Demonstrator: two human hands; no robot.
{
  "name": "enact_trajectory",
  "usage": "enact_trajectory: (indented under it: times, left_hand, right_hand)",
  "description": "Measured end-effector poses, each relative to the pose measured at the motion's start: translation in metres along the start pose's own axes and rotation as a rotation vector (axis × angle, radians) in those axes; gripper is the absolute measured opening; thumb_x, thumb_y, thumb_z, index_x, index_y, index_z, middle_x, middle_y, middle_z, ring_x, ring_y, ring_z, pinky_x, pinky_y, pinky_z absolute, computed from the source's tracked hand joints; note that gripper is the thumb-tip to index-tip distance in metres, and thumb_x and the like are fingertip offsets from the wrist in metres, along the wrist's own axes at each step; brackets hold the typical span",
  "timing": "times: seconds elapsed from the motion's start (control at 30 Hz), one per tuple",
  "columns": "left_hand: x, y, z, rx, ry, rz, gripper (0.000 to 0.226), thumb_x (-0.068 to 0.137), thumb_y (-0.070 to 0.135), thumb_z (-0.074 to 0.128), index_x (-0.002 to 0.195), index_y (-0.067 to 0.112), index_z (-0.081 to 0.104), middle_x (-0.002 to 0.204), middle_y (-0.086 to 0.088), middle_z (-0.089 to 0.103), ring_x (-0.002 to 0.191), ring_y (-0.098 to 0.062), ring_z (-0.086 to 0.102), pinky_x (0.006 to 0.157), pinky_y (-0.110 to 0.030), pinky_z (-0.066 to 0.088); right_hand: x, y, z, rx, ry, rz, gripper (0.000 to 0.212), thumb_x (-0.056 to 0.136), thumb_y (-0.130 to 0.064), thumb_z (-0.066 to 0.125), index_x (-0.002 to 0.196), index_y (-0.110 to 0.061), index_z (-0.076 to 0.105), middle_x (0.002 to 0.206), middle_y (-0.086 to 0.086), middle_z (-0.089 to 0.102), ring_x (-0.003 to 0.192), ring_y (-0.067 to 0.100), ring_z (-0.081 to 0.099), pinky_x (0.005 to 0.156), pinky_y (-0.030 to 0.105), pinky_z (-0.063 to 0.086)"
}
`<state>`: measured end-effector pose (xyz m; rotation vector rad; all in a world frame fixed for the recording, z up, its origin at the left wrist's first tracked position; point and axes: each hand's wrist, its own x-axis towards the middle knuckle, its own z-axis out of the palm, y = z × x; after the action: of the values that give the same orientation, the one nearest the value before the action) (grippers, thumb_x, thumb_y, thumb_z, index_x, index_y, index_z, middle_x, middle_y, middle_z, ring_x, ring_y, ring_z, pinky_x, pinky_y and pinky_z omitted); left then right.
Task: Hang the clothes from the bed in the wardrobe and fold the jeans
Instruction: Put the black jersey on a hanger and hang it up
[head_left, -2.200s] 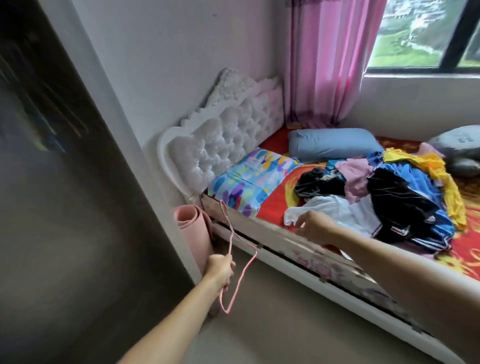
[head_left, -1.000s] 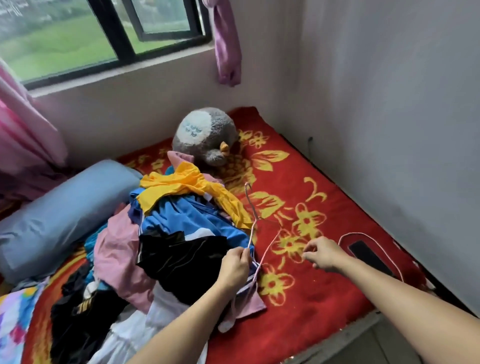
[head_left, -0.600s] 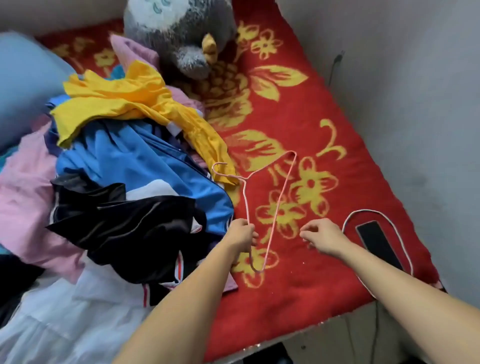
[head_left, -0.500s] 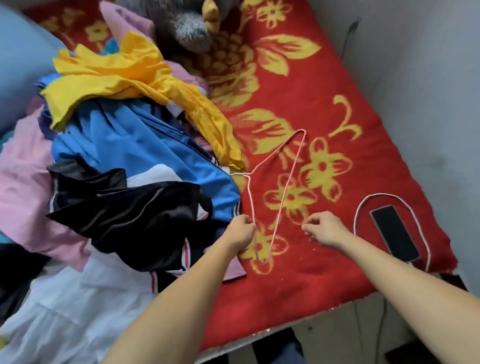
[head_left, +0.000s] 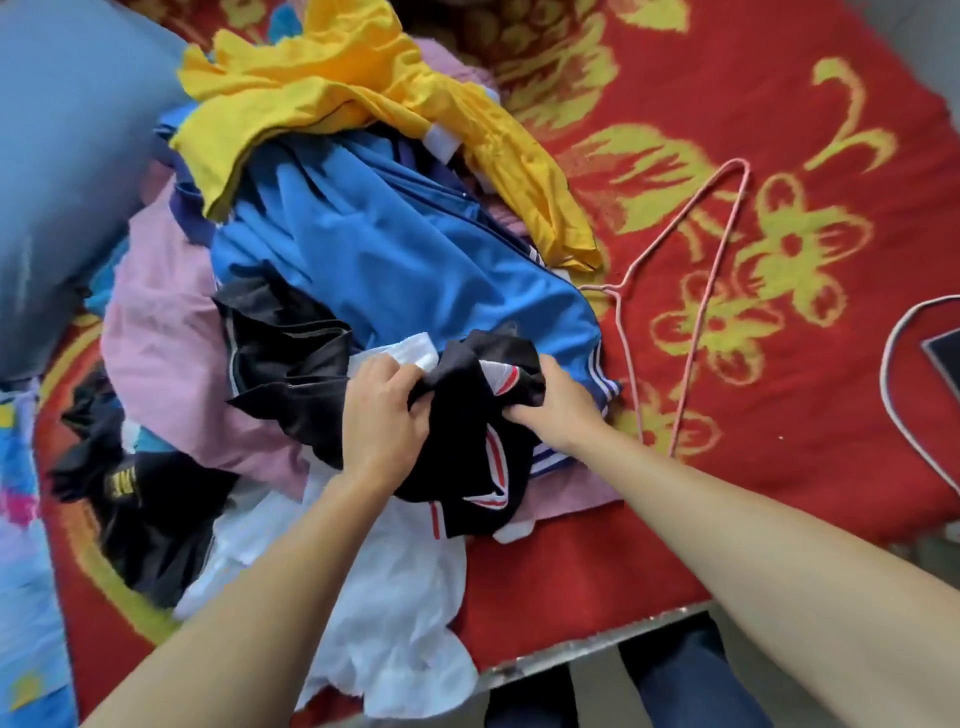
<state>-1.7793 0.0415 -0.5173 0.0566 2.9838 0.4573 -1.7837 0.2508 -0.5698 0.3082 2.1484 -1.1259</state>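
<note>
Surface: bed with red floral blanket; clothes pile at 10 o'clock.
Hands: left hand and right hand close together, both gripping the black garment at centre.
Hanger: pink hanger lying free at 2 o'clock.
Technique: lift clear; find the collar before threading.

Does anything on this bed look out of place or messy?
Yes. The clothes sit in a tangled heap, and a pink hanger lies loose on the red blanket beside it. A phone lies there too.

Left hand and right hand bare, forearms uncovered to the edge of view; dark navy trousers on both legs.
</note>
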Motion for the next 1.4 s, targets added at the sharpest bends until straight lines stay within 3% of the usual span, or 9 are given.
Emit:
enact_trajectory:
  times: [0.2, 0.4, 0.5, 0.6, 0.73, 0.8, 1.0, 1.2, 1.4]
  left_hand:
    - [-0.092, -0.098, -0.029, 0.058, 0.140, -0.094, 0.015, 0.057, 0.005, 0.060, 0.071, 0.009, 0.055, 0.078, -0.009, 0.056, 0.074, -0.029, 0.045, 0.063, -0.036, 0.030]
    - [-0.163, -0.150, -0.007, 0.187, -0.535, -0.243, 0.032, 0.070, 0.003, 0.052, 0.094, 0.021, 0.063, 0.091, -0.001, 0.054, 0.091, -0.030, 0.056, 0.067, -0.039, 0.045]
    - [-0.168, -0.148, -0.002, -0.072, -0.339, -0.401, 0.025, 0.074, 0.003, 0.052, 0.083, 0.025, 0.058, 0.087, 0.005, 0.052, 0.085, -0.024, 0.057, 0.063, -0.038, 0.047]
    - [-0.157, -0.138, 0.002, -0.138, -0.027, -0.330, 0.042, 0.066, -0.008, 0.056, 0.102, 0.013, 0.064, 0.103, -0.005, 0.057, 0.092, -0.025, 0.055, 0.065, -0.039, 0.051]
    - [-0.148, -0.125, 0.015, -0.056, 0.004, -0.112, 0.065, 0.066, -0.001, 0.070, 0.128, 0.010, 0.057, 0.128, -0.021, 0.051, 0.110, -0.038, 0.054, 0.082, -0.046, 0.050]
    - [-0.144, -0.120, 0.023, -0.096, -0.047, -0.129, 0.060, 0.072, 0.013, 0.073, 0.129, 0.012, 0.056, 0.134, -0.021, 0.048, 0.118, -0.038, 0.050, 0.086, -0.049, 0.048]
    - [-0.146, -0.091, 0.033, -0.185, -0.115, -0.169, 0.057, 0.089, 0.045, 0.057, 0.139, 0.019, 0.046, 0.145, -0.013, 0.039, 0.135, -0.027, 0.035, 0.103, -0.043, 0.036]
    - [-0.117, -0.065, 0.028, -0.189, 0.143, -0.065, 0.052, 0.085, 0.042, 0.048, 0.125, 0.010, 0.056, 0.137, -0.018, 0.047, 0.123, -0.032, 0.047, 0.092, -0.043, 0.045]
    - [-0.075, -0.007, 0.047, -0.234, 0.072, 0.091, 0.060, 0.081, 0.060, 0.047, 0.118, 0.016, 0.062, 0.126, -0.010, 0.054, 0.117, -0.029, 0.049, 0.088, -0.041, 0.042]
  right_hand:
    - [-0.011, -0.028, 0.048, 0.190, 0.145, 0.026, 0.017, 0.090, -0.016, 0.056, 0.075, -0.014, 0.065, 0.074, 0.004, 0.067, 0.074, 0.020, 0.063, 0.073, 0.037, 0.050]
    - [-0.042, -0.045, 0.061, -0.169, 0.382, -0.288, 0.037, 0.083, -0.024, 0.061, 0.119, -0.022, 0.056, 0.116, -0.001, 0.059, 0.112, 0.022, 0.053, 0.091, 0.038, 0.046]
    - [-0.051, -0.056, 0.098, -0.391, 0.252, -0.500, 0.072, 0.074, -0.034, 0.070, 0.140, -0.030, 0.042, 0.142, -0.001, 0.041, 0.128, 0.020, 0.038, 0.098, 0.033, 0.041]
    - [-0.045, -0.036, 0.126, -0.547, 0.123, -0.299, 0.059, 0.077, -0.031, 0.068, 0.134, -0.032, 0.049, 0.136, 0.004, 0.047, 0.125, 0.025, 0.044, 0.093, 0.035, 0.044]
    - [-0.048, -0.010, 0.115, -0.171, 0.184, -0.020, 0.006, 0.081, -0.027, 0.072, 0.083, -0.021, 0.070, 0.079, 0.002, 0.067, 0.082, 0.020, 0.062, 0.071, 0.032, 0.043]
    - [-0.055, -0.014, 0.093, 0.037, 0.285, 0.022, 0.023, 0.087, -0.026, 0.069, 0.067, -0.015, 0.064, 0.060, -0.004, 0.060, 0.060, 0.009, 0.054, 0.061, 0.032, 0.040]
    - [-0.039, -0.079, 0.010, 0.903, 0.302, 0.062, 0.011, 0.096, -0.020, 0.053, 0.099, -0.019, 0.063, 0.097, 0.002, 0.069, 0.084, 0.015, 0.067, 0.072, 0.031, 0.056]
    - [-0.029, -0.022, 0.003, 0.279, 0.682, 0.116, 0.021, 0.075, -0.016, 0.056, 0.093, -0.022, 0.067, 0.091, 0.007, 0.069, 0.084, 0.026, 0.067, 0.073, 0.043, 0.057]
    - [-0.074, 0.054, 0.101, 0.112, 0.123, 0.240, 0.023, 0.079, -0.023, 0.077, 0.062, -0.018, 0.065, 0.039, -0.013, 0.052, 0.037, 0.000, 0.044, 0.042, 0.017, 0.032]
